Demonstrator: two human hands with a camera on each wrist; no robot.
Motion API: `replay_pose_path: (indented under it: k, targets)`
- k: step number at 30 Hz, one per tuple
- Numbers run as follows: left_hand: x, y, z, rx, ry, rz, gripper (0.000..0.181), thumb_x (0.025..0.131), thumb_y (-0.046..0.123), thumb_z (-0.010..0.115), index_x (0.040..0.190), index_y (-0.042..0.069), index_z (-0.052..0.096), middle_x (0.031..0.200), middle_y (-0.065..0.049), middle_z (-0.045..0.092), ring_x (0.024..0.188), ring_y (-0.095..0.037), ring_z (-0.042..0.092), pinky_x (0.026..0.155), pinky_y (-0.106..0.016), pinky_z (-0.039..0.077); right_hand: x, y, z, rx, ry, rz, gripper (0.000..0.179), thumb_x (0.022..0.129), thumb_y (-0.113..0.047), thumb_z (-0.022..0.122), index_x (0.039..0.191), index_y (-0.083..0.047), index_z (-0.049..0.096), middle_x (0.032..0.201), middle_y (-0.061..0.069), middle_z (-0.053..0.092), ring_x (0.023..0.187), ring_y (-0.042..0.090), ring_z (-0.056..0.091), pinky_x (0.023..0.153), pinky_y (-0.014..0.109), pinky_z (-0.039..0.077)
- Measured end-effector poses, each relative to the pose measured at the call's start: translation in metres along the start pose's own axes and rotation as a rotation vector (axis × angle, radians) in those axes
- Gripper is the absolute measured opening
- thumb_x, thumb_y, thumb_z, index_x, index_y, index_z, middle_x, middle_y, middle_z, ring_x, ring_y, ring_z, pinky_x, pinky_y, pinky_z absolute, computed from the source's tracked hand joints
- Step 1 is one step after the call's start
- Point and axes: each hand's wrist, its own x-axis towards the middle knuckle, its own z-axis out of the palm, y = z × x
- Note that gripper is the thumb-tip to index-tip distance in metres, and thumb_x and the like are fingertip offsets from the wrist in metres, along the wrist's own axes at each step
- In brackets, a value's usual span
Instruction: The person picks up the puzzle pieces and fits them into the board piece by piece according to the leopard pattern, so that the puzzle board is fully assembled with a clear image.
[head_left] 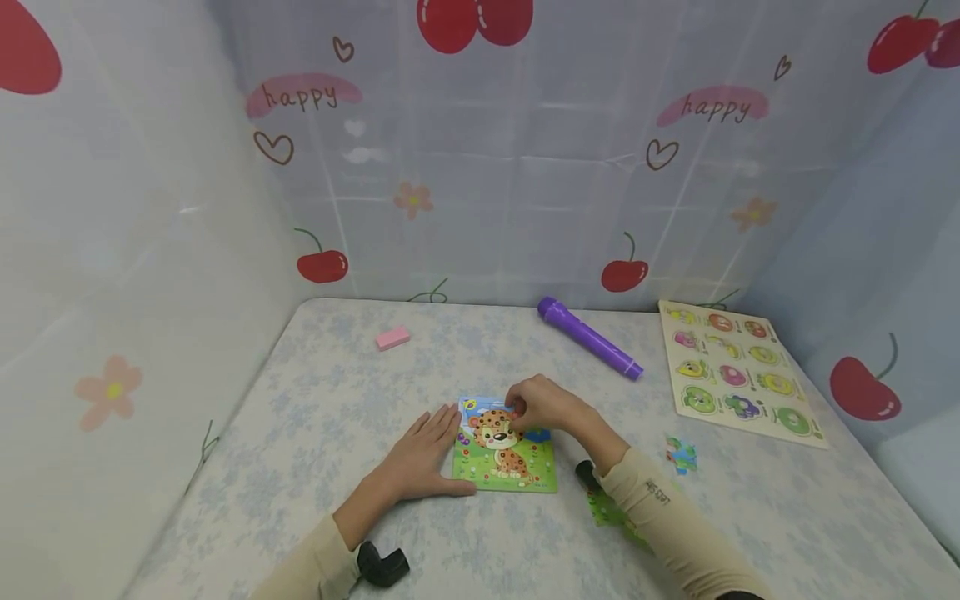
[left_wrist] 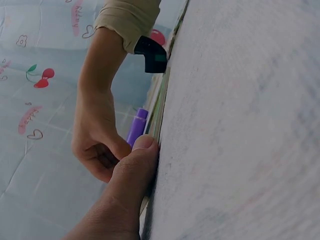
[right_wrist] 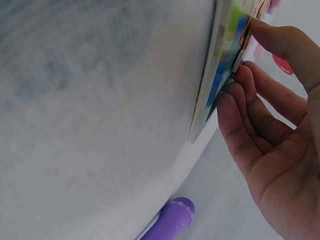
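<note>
"What writing can be read?"

"The word 'happy' stands twice on the backdrop (head_left: 480,225), upper left and upper right in the head view. Lettering on the right sleeve (head_left: 656,500) seems to begin 'Let's'; the rest is too small. The fruit board (head_left: 711,393), right of centre, has labels too tiny to read."

"And the hands?"

"The left grip (head_left: 422,458) lies with its fingers extended along the left edge of the leopard puzzle (head_left: 480,462), its thumb spread out to the lower edge. Its forearm rises from the bottom of the frame."

"The right?"

"The right grip (head_left: 551,404) bends down over the puzzle's upper right, its forearm slanting in from the lower right. The right wrist view shows thumb and fingers pinching a puzzle piece (right_wrist: 241,54) close above the puzzle."

"Where does the puzzle lie?"

"Flat on the surface (head_left: 315,400), just below the middle of the head view. A purple microphone (head_left: 591,339) lies above and to its right, a pink block (head_left: 392,337) to the upper left, and loose pieces (head_left: 682,455) to the right."
</note>
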Motion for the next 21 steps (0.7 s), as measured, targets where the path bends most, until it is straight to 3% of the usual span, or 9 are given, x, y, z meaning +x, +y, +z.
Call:
replay_pose_path:
  k: [15,21]
  targets:
    - [0.0005,-0.0002,0.0018,0.004,0.001,-0.003,0.119,0.076,0.084,0.050,0.157,0.006,0.014,0.165,-0.009,0.012,0.153,-0.025,0.013,0.123,-0.048,0.017,-0.0021,0.0021,0.0014,0.102,0.008,0.086,0.033,0.076,-0.021,0.084,0.104,-0.007,0.072,0.089,-0.001,0.070,0.082,0.009,0.062,0.075,0.028,0.054]
    - [0.0009,-0.0002,0.0010,0.009,0.002,-0.001,0.119,0.076,0.083,0.051,0.157,0.005,0.014,0.165,-0.010,0.013,0.153,-0.025,0.013,0.123,-0.048,0.018,-0.0010,0.0028,0.0029,0.088,0.016,0.096,0.029,0.078,-0.020,0.082,0.103,-0.007,0.073,0.088,-0.003,0.070,0.080,0.007,0.061,0.073,0.027,0.053]
